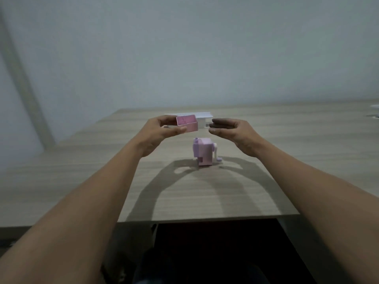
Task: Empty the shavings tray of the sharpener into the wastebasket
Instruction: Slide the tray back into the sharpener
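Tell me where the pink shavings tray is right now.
In the head view the pink shavings tray is held up in the left hand, above and behind the sharpener on the table, with the open right hand just beside it.

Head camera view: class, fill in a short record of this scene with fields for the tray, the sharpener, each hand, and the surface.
tray: pink shavings tray, out of the sharpener, held above the table
sharpener: purple crank sharpener, standing upright on the table
left hand: grips the tray
right hand: open, beside the tray, holding nothing
surface: wooden table
wastebasket: not visible
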A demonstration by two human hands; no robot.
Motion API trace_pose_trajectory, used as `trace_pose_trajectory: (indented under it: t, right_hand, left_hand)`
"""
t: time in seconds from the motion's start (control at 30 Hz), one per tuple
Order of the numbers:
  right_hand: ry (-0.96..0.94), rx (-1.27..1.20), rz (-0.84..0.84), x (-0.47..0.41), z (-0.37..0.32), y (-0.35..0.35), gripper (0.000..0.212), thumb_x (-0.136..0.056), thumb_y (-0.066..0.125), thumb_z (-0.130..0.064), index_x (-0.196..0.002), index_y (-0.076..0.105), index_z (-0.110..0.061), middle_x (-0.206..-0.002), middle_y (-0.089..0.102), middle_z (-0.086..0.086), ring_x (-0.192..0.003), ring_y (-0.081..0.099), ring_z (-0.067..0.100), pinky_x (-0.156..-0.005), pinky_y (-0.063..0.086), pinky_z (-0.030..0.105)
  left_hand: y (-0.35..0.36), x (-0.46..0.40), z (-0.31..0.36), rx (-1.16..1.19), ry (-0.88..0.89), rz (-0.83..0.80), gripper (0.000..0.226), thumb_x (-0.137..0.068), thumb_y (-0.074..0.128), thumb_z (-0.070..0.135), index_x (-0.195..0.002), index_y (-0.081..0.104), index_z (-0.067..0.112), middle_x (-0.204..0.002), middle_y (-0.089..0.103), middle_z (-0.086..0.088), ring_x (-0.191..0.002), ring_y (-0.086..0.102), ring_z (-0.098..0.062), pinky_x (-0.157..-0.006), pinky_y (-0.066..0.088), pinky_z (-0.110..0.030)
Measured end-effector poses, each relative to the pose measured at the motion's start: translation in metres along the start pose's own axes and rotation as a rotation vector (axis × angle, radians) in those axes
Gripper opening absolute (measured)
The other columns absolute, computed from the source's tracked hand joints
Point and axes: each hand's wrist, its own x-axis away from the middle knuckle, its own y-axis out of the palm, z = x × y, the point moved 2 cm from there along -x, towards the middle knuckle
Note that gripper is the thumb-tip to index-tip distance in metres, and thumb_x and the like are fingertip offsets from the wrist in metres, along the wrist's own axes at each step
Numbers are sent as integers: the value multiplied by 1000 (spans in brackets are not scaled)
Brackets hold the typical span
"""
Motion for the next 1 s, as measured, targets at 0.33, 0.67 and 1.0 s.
trace_pose_trajectory:
  t: [0.33,0.67,1.0]
  right_hand:
    - [51,172,-38,2,35,12,58,-78,85,-14,-133,66,-8,-124,73,0,-110,69,6,-93,49,18]
    - [42,143,-38,3,42,10,52,-81,83,-13,-131,68,-14,-119,74,-10,-105,70,-1,-85,52,11]
    - [31,112,-51,-1,47,11,53,-81,83,-11,-132,68,-12,-122,74,-8,-107,70,-1,-86,52,10]
  left_hand:
    - [-23,26,-70,-23,-212,12,44,-80,84,10,-123,72,9,-111,79,-8,-89,75,-11,-83,58,-20]
    - [7,26,-86,37,-282,-74,43,-78,84,4,-120,73,1,-108,79,-15,-84,75,-14,-77,60,-20]
    - [26,20,-83,53,-258,-130,42,-80,82,3,-121,73,0,-109,78,-18,-84,74,-15,-75,59,-19]
